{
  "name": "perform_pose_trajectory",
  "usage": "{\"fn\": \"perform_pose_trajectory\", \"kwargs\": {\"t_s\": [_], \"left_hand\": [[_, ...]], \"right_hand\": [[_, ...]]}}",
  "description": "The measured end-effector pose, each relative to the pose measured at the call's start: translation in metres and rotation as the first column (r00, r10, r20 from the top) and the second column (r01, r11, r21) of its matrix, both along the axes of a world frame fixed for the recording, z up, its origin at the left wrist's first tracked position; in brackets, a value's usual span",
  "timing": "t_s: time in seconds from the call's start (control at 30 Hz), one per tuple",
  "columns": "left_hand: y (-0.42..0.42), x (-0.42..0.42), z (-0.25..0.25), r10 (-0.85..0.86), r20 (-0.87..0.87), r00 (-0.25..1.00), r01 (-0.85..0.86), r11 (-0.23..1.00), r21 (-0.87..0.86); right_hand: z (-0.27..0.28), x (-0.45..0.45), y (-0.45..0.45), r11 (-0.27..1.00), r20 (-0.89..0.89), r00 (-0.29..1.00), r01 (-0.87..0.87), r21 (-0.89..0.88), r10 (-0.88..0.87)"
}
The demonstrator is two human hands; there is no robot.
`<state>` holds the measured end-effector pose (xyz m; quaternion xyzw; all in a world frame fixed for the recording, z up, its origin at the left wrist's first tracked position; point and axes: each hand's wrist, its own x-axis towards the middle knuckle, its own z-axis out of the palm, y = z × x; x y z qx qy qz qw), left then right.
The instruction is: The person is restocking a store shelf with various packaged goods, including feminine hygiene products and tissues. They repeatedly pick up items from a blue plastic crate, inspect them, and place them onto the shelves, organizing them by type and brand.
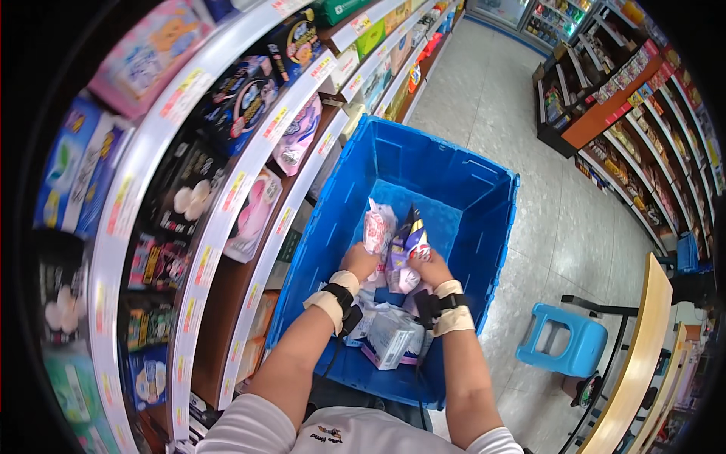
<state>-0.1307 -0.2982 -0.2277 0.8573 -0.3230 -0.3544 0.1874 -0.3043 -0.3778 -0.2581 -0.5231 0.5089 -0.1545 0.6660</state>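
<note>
Both my hands reach down into a large blue plastic tote (482, 244). My left hand (360, 262) grips a white-and-pink plastic packet (379, 230) by its near left side. In my right hand (434, 268) is a dark blue and gold packet (417, 235) with a red-and-white patch. A lilac packet (400, 272) sits between the two hands; whether either one also holds it I cannot tell. Nearer my body, several pale plastic-wrapped packs (391, 337) lie in a heap at the tote's near end. Bands with black devices circle both wrists.
Store shelves (227, 204) with price strips and packaged goods run close along the left. A light blue plastic stool (561, 340) stands on the tiled floor (510, 113) to the right, near a wooden tabletop (629, 363). Another stocked shelf unit (601, 113) stands farther right, and glass-door coolers (544, 25) are beyond.
</note>
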Motion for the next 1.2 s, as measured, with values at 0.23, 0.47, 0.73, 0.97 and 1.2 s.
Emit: {"fn": "perform_pose_trajectory", "kwargs": {"t_s": [0.23,0.47,0.73,0.97,1.2], "left_hand": [[0.094,0.005,0.099,-0.011,-0.413,0.911,-0.241,0.798,-0.553],[0.246,0.013,0.169,0.117,-0.727,0.676,-0.470,0.829,-0.303],[0.364,0.045,0.145,0.175,-0.931,0.321,-0.801,0.575,-0.169],[0.378,0.106,0.092,0.196,-0.930,0.311,-0.902,0.370,-0.224],[0.358,0.192,0.014,0.021,-0.955,0.295,-0.930,0.236,-0.282]], "right_hand": [[0.152,-0.039,-0.010,0.993,0.368,0.929,-0.004,-0.116,0.047],[0.147,-0.066,0.034,0.989,0.422,0.895,-0.130,-0.065,0.146],[0.136,-0.084,0.101,0.998,0.377,0.926,-0.052,0.039,0.034],[0.134,-0.082,0.145,0.992,0.384,0.916,0.095,0.079,-0.119],[0.160,-0.083,0.170,0.984,0.367,0.915,0.175,0.012,-0.167]]}}
